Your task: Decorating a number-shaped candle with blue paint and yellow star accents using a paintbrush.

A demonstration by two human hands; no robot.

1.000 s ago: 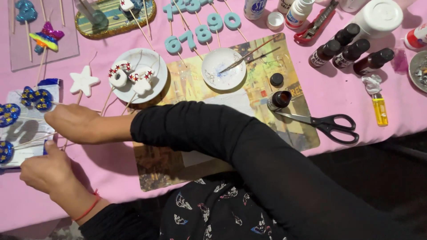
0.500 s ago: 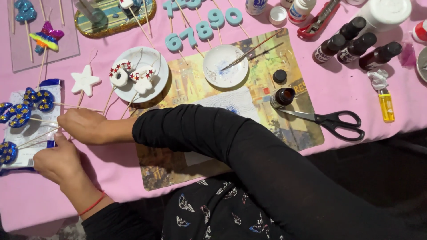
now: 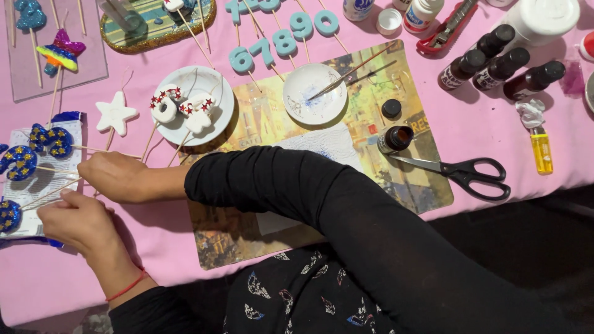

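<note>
On the pink table's left edge, left hand point(image 3: 77, 219) and right hand point(image 3: 114, 175) both sat curled at thin wooden skewers point(image 3: 43, 193) of blue glittery number toppers point(image 3: 20, 162), lying on a white sheet point(image 3: 43, 182). Exact grip couldn't be made out. White star point(image 3: 116, 114) lay near.

Both hands at wooden skewers point(image 3: 46, 193) of blue glittered shapes point(image 3: 18, 162) on white sheet point(image 3: 43, 182), left of white plate point(image 3: 218, 117): right hand point(image 3: 114, 175) above, left hand point(image 3: 77, 221) below.

Blue glitter shapes point(image 3: 18, 162) on sticks, flat on paper point(image 3: 43, 182).
</note>
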